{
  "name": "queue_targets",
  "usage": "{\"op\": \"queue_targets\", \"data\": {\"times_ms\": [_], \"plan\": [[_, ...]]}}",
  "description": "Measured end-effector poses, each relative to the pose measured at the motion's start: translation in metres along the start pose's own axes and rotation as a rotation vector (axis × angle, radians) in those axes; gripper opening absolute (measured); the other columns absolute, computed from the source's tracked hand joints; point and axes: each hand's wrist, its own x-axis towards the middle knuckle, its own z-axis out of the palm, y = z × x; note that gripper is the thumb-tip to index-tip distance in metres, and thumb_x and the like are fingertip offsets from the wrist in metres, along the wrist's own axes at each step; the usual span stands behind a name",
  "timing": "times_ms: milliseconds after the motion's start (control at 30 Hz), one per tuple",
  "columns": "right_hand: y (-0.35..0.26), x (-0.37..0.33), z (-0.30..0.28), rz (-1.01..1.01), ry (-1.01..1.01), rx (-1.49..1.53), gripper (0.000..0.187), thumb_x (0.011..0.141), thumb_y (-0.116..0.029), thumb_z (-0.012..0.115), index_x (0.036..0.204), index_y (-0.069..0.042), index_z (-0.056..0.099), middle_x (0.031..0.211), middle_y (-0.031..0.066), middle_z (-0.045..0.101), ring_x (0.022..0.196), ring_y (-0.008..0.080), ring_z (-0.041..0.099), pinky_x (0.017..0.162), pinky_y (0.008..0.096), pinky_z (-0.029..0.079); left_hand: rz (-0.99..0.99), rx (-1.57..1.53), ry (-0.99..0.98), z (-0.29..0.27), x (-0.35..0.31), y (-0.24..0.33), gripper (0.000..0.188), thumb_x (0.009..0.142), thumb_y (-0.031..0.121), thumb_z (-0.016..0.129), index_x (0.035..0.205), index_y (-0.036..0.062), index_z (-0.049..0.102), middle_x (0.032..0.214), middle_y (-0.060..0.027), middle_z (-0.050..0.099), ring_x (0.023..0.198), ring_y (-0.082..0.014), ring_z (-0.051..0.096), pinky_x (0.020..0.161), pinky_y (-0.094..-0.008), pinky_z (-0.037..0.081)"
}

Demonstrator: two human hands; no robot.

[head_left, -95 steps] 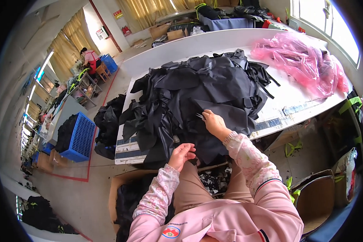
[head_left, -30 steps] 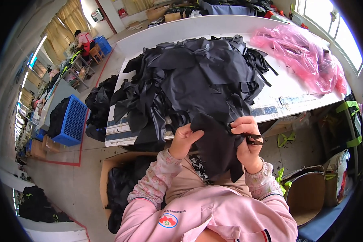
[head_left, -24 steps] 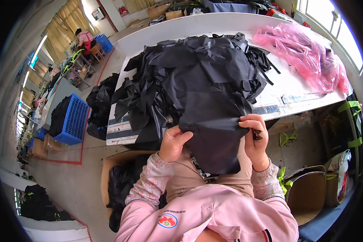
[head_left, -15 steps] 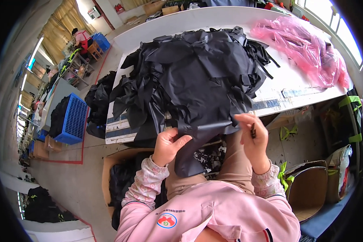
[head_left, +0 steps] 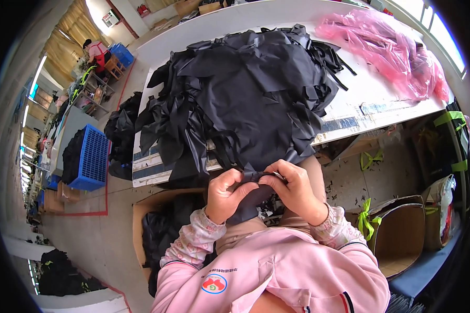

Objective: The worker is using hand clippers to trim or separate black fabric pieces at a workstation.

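From my end, I'm pinching the cloth [head_left: 249, 202] between left hand [head_left: 223, 197] and right hand [head_left: 297, 193], equally near, nearside of the pile [head_left: 245, 88].

Pink shirt [head_left: 318, 266], chest: one blue-edged oval badge [head_left: 214, 284] with red shape and green mark; one row of dark lettering [head_left: 219, 272] above.

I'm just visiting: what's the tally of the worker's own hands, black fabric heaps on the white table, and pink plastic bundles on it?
Own hands, left hand and right hand: 2
Black fabric heap on the white table: 1 (its pieces overlap too much to count)
Pink plastic bundle: 1
Total: 4
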Motion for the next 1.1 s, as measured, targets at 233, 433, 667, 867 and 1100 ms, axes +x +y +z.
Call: {"op": "queue_targets", "data": {"times_ms": [233,433,667,867,1100], "plan": [[0.004,0.004,-0.012,-0.05,-0.116,0.049,0.016,0.08,-0.007,0.073,0.087,0.001,0.06,0.077,0.0123,0.061,0.068,0.0267,0.062,0.061,0.032,0.048,0.217,-0.183,0.021,0.003,0.021,0.004,0.026,0.088,0.02,0.07,0.103,0.0019,0.06,0.118,-0.0108,0.055,0.115,-0.0218,0.053,0.101,-0.033,0.037],[0.007,0.003,-0.012,-0.098,-0.122,0.067,0.012,0.081,-0.004,0.071,0.087,-0.001,0.061,0.074,0.0085,0.06,0.063,0.0197,0.057,0.059,0.0283,0.045,-0.069,-0.612,-0.062,0.011,0.005,-0.024,0.014,0.093,0.016,0.063,0.096,0.0018,0.063,0.101,-0.0051,0.062,0.097,-0.0132,0.058,0.091,-0.0276,0.044],[0.008,0.002,-0.01,-0.086,-0.163,0.097,0.012,0.082,-0.004,0.071,0.086,0.0,0.061,0.072,0.008,0.059,0.062,0.0178,0.055,0.057,0.0278,0.043,-0.313,-1.028,-0.016,0.032,-0.001,-0.021,0.018,0.093,0.012,0.062,0.109,0.0047,0.058,0.097,-0.0012,0.064,0.088,-0.0086,0.059,0.081,-0.0228,0.046],[0.003,0.001,-0.015,0.056,-0.157,0.085,0.013,0.084,-0.007,0.07,0.083,0.001,0.06,0.067,0.0078,0.056,0.059,0.0139,0.051,0.053,0.0275,0.04,-0.271,-0.69,-0.081,0.02,-0.009,-0.017,0.021,0.091,0.008,0.061,0.111,0.0013,0.058,0.102,-0.0011,0.061,0.093,-0.0081,0.058,0.085,-0.022,0.045],[0.005,0.003,-0.013,0.135,-0.181,0.063,0.016,0.084,-0.009,0.07,0.082,0.001,0.059,0.062,0.005,0.054,0.056,0.0085,0.046,0.05,0.0258,0.038,-0.146,-0.367,-0.101,0.016,-0.009,-0.013,0.022,0.083,-0.004,0.067,0.105,-0.0016,0.061,0.1,-0.0008,0.057,0.091,-0.0081,0.055,0.084,-0.0225,0.045]]}}
